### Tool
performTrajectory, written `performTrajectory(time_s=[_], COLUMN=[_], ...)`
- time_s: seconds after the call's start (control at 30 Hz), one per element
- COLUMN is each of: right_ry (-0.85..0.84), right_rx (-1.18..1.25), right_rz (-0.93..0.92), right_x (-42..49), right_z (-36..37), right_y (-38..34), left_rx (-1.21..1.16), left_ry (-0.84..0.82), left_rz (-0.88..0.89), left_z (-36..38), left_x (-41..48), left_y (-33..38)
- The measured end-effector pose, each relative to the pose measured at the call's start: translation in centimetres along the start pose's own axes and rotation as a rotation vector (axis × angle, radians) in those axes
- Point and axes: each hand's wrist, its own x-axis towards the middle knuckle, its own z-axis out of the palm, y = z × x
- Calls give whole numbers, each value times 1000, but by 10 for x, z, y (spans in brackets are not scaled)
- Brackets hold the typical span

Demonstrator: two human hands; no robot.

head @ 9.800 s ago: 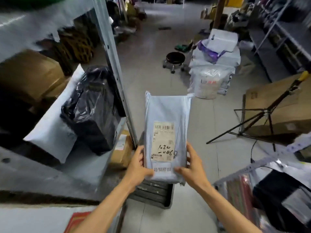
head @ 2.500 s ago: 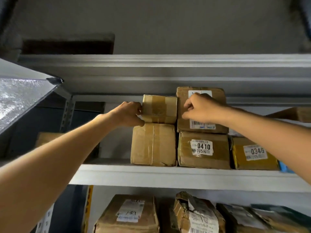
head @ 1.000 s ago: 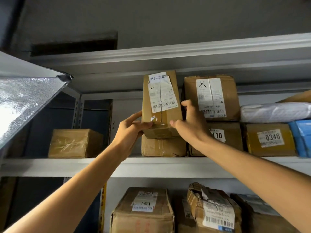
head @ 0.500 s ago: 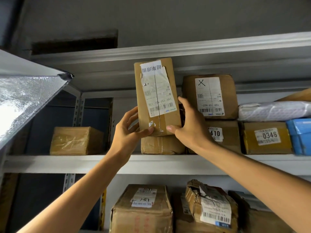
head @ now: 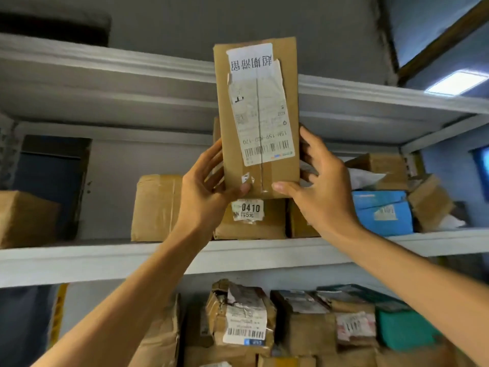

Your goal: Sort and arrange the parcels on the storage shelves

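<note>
Holding 1 tall cardboard parcel upright in head view: left hand and right hand clamp its lower end, thumbs on the front face, fingers wrapped round the sides. Label upside down. Parcel hangs above the shelf front edge, in front of the 0410 box; blue box sits toward the right end.

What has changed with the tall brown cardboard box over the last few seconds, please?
The left hand and right hand pulled the tall brown cardboard box with the white shipping label off the stack and raised it; they now grip its lower end, the box upright. The brown box labelled 0410 and the blue box stayed on the grey metal shelf.
</note>
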Motion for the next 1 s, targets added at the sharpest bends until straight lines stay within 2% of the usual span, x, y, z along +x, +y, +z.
performTrajectory(time_s=[0.17, 0.37, 0.57, 0.83, 1.0], right_ry=[69, 134, 236, 414, 546], right_rx=[-116, -388, -611, -941, -1131], right_rz=[19, 24, 127, 259, 342], right_x=[-10, -32, -79, -156, -218], right_z=[-81, -179, -286, -445, -537], right_y=[7, 1, -19, -84, -138], left_rx=[-188, -414, -637, -959, -1091], left_ry=[-87, -131, -250, -450, -658], left_rz=[4, -2, -90, -239, -271], left_z=[86, 197, 319, 501, 606], left_x=[3, -15, -55, -150, -218], left_y=[-14, -19, -5, 60, 117])
